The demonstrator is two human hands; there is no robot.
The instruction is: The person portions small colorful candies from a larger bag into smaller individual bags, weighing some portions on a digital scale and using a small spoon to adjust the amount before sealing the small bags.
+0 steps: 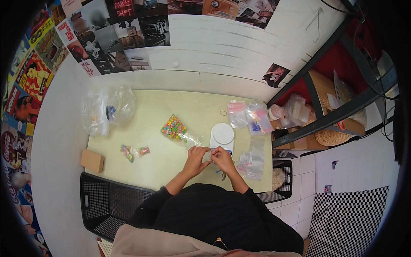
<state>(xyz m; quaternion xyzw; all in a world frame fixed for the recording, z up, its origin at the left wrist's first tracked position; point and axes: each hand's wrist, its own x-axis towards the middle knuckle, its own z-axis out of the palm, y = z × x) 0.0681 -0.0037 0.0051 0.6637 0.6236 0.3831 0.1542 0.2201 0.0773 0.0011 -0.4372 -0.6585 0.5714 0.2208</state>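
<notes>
My left hand and my right hand meet at the near side of the table, fingertips pinched close together. Something small and clear, perhaps plastic, shows between them, but I cannot make it out. Just beyond the fingers stands a white kitchen scale with a round top, nothing on it. To the left lies a large clear bag of colourful candies, its loose end stretching toward the scale. Two small packets of candies rest farther left. A small metal utensil is partly visible beside my right wrist.
Clear plastic bags lie right of my hands, with more bags behind. A big clear plastic bag occupies the far left corner. A brown box and black crate stand left; a dark metal shelf borders the right.
</notes>
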